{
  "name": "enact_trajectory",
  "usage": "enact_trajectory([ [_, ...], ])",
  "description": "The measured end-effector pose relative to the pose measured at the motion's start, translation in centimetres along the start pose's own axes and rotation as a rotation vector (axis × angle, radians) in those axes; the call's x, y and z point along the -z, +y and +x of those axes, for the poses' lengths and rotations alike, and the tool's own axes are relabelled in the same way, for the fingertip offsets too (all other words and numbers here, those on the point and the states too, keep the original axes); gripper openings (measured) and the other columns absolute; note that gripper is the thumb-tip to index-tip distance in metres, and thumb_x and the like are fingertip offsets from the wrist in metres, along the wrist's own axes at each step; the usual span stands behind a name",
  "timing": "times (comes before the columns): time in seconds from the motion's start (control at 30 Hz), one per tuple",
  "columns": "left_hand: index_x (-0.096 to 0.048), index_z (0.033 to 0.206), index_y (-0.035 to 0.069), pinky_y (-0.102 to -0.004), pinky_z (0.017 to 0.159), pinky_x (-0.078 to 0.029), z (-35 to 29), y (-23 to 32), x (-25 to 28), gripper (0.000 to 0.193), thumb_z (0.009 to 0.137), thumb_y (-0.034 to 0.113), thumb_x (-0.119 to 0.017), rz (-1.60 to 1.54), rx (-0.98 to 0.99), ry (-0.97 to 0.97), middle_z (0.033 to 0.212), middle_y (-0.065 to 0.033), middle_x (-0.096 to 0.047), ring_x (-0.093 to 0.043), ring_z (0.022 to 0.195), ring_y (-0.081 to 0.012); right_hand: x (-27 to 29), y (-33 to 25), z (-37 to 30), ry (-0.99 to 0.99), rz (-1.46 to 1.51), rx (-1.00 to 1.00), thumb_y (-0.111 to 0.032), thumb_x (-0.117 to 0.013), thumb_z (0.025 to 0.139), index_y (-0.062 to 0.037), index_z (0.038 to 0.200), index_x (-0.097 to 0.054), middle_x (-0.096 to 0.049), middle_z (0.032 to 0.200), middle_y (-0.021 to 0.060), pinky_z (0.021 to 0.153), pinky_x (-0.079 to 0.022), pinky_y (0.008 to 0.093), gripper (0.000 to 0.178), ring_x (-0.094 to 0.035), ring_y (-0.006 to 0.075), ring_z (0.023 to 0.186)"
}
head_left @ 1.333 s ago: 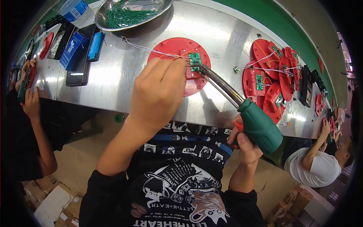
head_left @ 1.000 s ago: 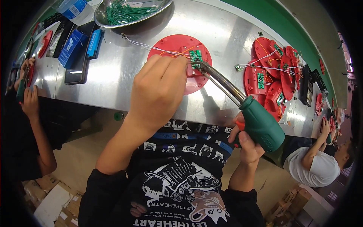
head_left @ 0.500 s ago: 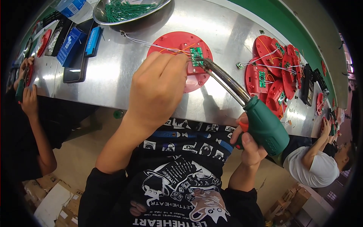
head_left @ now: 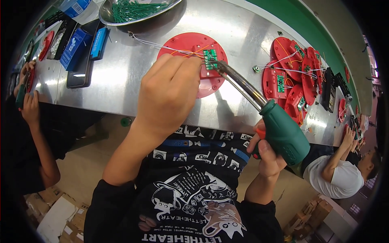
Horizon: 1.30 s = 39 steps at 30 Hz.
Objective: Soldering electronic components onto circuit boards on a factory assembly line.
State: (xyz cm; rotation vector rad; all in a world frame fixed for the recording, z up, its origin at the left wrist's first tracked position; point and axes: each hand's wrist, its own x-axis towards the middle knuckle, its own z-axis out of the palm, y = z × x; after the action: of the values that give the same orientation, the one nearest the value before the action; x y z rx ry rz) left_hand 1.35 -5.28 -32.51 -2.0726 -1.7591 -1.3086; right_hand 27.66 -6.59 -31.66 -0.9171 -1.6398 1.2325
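Observation:
A round red plastic cover lies on the metal bench with a small green circuit board on its raised middle. White and orange wires run across the cover toward the board. Closed in a pinch at the board's left edge, my left hand has a thin wire at its fingertips, which are partly hidden. My right hand grips a green soldering gun by its handle, a finger at the orange-red trigger. The gun's dark tip touches or hovers just over the board; I cannot tell which.
A metal bowl of green wires stands at the back. Several red covers with boards are piled at right. Left are a blue box, a phone and a plastic bottle. Other people work at both sides.
Almost nothing differs. The whole view has shifted slightly, and both hands keep their places at the board and on the soldering gun.

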Motion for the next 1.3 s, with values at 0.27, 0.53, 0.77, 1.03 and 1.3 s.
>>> enact_trajectory([
  [0.27,-0.069,0.095,-0.003,-0.0373,0.066,-0.052,0.0,-0.2,-0.2,0.015,0.081,-0.005,-0.071,0.000,0.002,0.005,0.083,-0.0145,-0.069,-0.064,0.071,-0.0303,-0.3,-0.3,0.1,0.024,0.055,0.004,-0.015,-0.064,0.087,0.0134,0.122,-0.055,-0.060,0.102,0.0243,0.045,-0.047,0.0269,0.046,-0.057,0.0210,0.056],
  [0.53,-0.068,0.096,-0.003,-0.0376,0.065,-0.051,-0.1,0.0,-0.1,0.016,0.080,-0.006,-0.070,-0.021,0.003,0.003,0.084,-0.0143,-0.068,-0.063,0.072,-0.0308,-0.2,0.1,0.1,-0.038,0.046,0.031,-0.012,-0.065,0.088,0.0113,0.121,-0.056,-0.061,0.106,0.0226,0.046,-0.047,0.0263,0.042,-0.058,0.0203,0.057],
  [0.77,-0.067,0.095,-0.003,-0.0377,0.065,-0.051,0.0,0.0,0.0,0.016,0.080,-0.007,-0.069,-0.025,0.003,0.005,0.083,-0.0139,-0.068,-0.062,0.071,-0.0306,-0.3,-0.8,-0.1,0.030,0.039,-0.005,-0.010,-0.063,0.087,0.0113,0.121,-0.057,-0.061,0.107,0.0222,0.047,-0.047,0.0266,0.041,-0.059,0.0203,0.057],
  [1.03,-0.064,0.095,-0.001,-0.0398,0.065,-0.049,-0.2,-0.4,-0.3,0.016,0.079,0.000,-0.062,-0.039,-0.028,-0.006,0.080,-0.0126,-0.060,-0.057,0.072,-0.0308,-0.3,-0.3,-0.1,0.031,0.093,0.040,-0.008,-0.064,0.086,0.0112,0.122,-0.057,-0.062,0.109,0.0232,0.047,-0.048,0.0270,0.041,-0.058,0.0208,0.056],
  [1.3,-0.065,0.096,-0.002,-0.0404,0.065,-0.050,-0.5,-0.2,-0.3,0.016,0.080,0.000,-0.062,-0.049,-0.008,-0.001,0.081,-0.0133,-0.061,-0.058,0.073,-0.0314,0.5,0.3,-0.4,-0.073,-0.057,0.047,-0.005,-0.064,0.087,0.0091,0.123,-0.058,-0.064,0.114,0.0216,0.051,-0.047,0.0284,0.040,-0.059,0.0188,0.058],
])
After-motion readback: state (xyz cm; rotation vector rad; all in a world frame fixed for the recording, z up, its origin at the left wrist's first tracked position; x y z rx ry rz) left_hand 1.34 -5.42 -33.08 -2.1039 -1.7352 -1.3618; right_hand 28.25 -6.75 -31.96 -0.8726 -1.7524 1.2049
